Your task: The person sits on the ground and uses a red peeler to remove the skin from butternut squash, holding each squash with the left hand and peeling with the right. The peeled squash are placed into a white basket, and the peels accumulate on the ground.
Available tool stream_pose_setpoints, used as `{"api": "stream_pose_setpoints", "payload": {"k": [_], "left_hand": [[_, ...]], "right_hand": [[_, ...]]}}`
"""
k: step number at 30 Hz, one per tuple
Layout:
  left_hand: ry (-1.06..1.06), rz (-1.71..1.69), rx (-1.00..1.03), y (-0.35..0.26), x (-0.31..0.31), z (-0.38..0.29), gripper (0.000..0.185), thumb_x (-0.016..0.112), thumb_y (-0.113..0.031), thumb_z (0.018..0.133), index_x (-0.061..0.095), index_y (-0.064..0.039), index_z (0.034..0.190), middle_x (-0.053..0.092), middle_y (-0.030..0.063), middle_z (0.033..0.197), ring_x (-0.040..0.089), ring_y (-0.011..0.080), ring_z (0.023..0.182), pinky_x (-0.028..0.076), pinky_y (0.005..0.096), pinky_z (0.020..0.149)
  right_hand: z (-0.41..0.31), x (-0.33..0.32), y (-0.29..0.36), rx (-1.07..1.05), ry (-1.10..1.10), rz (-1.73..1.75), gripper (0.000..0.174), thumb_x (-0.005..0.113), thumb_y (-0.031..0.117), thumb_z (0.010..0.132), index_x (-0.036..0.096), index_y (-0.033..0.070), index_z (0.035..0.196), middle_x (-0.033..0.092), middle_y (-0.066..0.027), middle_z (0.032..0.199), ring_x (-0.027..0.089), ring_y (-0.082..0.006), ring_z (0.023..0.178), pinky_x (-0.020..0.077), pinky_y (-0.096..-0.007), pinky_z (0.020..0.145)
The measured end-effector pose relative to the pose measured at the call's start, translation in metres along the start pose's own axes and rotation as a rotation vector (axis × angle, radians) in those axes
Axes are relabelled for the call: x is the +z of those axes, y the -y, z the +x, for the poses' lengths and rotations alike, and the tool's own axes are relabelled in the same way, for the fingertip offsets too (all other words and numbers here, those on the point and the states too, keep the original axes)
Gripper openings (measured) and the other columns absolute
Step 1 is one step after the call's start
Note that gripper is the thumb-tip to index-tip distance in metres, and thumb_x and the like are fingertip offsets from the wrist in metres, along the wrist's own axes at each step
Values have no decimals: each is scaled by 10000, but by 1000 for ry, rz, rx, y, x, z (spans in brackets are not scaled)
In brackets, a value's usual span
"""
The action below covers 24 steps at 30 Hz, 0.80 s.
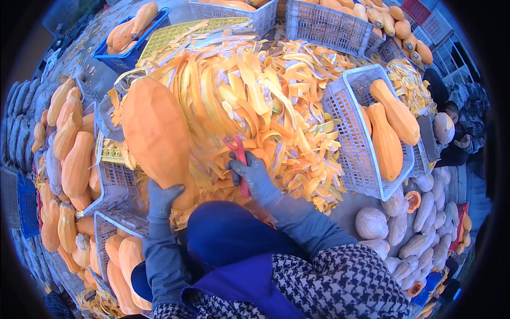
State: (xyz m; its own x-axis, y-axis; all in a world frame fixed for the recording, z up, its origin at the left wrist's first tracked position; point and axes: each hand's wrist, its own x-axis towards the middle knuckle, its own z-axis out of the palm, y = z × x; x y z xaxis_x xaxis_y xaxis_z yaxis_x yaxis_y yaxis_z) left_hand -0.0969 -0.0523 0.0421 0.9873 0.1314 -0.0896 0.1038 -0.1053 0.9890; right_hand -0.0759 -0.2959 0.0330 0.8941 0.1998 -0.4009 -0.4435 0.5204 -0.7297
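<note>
In a grey glove, my left hand (164,199) grips the narrow lower part of a large peeled squash (157,131), whose wide end points up and away from me. My right hand (251,173), gloved as well, is closed round the handle of a red Y-shaped peeler (239,153). The peeler's head points away from me and is apart from the squash. Under and beyond both hands lies a big heap of orange peel strips (239,91). Where my left fingers wrap behind the squash, they are partly hidden.
A tilted plastic crate (350,171) of peeled squash stands at the right. Unpeeled squash (371,223) lie on the ground below it. More crates (101,199) of peeled squash stand at the left, a blue crate (123,60) at the upper left. A person (464,119) sits at the far right.
</note>
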Motion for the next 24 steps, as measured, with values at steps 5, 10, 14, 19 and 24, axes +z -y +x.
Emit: {"api": "stream_pose_setpoints", "payload": {"k": [5,10,14,19,24], "left_hand": [[268,628,327,-95,67,3,954,796,-146,517,316,-6,1329,586,192,1108,596,324,996,475,379,847],[607,989,483,-194,195,4,1033,790,-265,554,237,-37,1396,553,268,1130,556,376,1059,459,392,872],[646,723,578,-226,245,3,946,770,-212,691,190,-99,1430,520,224,1177,587,294,993,474,356,853],[655,182,280,-194,158,-4,802,659,-32,782,210,-128,1439,510,134,1173,557,190,978,467,305,856],[-21,183,109,-155,-32,-54,541,559,-145,857,375,-40,1355,580,127,1109,598,175,929,465,278,835]], "right_hand": [[-12,1,-18,-167,197,310,215,545,109,865,502,-6,1042,592,-96,836,551,-149,644,450,-285,515],[-42,-62,49,-392,-64,604,208,541,152,869,511,23,1029,546,-81,820,531,-170,667,476,-305,566],[-48,-121,157,-464,-154,766,103,487,82,860,499,27,946,542,-101,839,535,-163,662,484,-280,573],[-29,-135,156,-304,10,810,194,425,10,863,466,-12,1051,575,-185,998,539,-128,629,486,-264,554],[-13,0,58,62,311,646,221,461,54,876,452,5,1091,586,-169,990,524,-115,586,477,-255,532]]}}
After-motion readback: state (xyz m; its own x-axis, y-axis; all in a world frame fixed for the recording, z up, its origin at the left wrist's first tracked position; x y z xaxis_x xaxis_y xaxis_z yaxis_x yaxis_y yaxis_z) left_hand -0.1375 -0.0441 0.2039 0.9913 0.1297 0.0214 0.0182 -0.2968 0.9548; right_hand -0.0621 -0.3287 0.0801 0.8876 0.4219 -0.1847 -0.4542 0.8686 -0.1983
